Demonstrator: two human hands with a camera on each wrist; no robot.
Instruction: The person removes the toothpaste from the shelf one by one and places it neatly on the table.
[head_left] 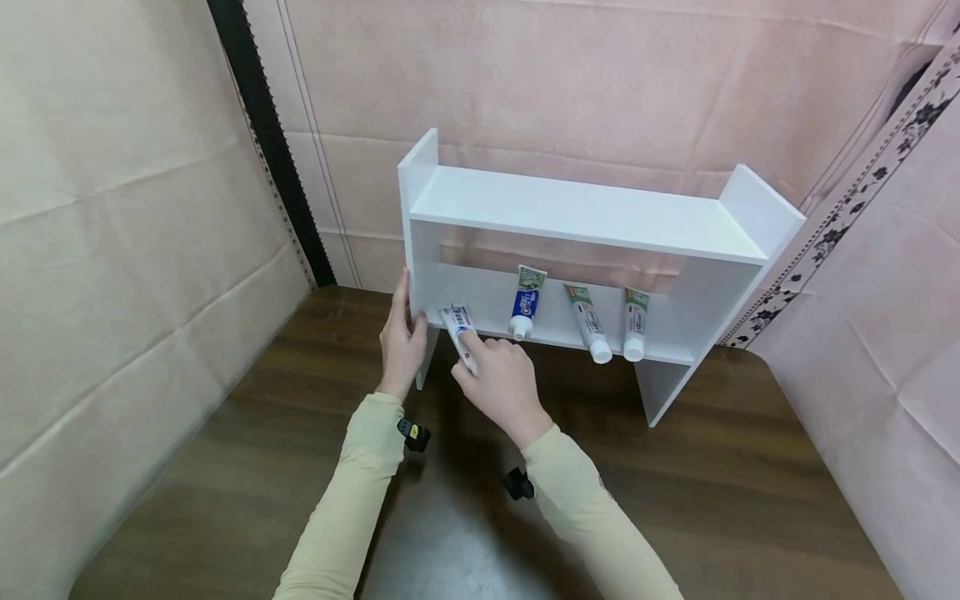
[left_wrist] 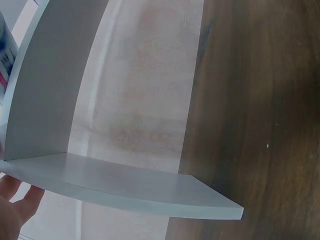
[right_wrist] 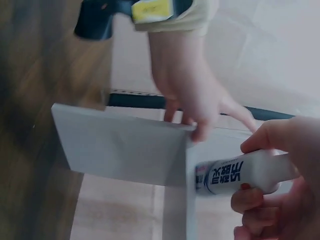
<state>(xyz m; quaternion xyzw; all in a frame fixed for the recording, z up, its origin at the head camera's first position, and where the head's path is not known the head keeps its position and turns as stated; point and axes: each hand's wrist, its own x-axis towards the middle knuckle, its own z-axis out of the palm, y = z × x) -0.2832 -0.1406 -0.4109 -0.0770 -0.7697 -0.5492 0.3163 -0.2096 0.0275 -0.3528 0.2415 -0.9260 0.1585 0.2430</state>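
Observation:
A white two-tier shelf unit point(head_left: 585, 215) stands on the table. My left hand point(head_left: 402, 346) grips its left side panel point(left_wrist: 125, 185), thumb toward the front edge and fingers along the outer face. With my right hand point(head_left: 501, 385) I hold a white toothpaste tube point(head_left: 456, 319) between thumb and fingers, near the cap end. That tube, with dark blue lettering point(right_wrist: 227, 175), overlaps the left end of the lower board, its cap toward me. To its right lie a blue-and-green toothpaste tube point(head_left: 527, 302) and two white-and-green toothpaste tubes, one nearer the middle point(head_left: 588, 325), one farther right point(head_left: 635, 325).
The dark wooden table point(head_left: 720, 500) spreads in front of the shelf. Pale cloth walls point(head_left: 112, 208) enclose the left, back and right sides. The caps of the tubes on the lower board stick out past its front edge.

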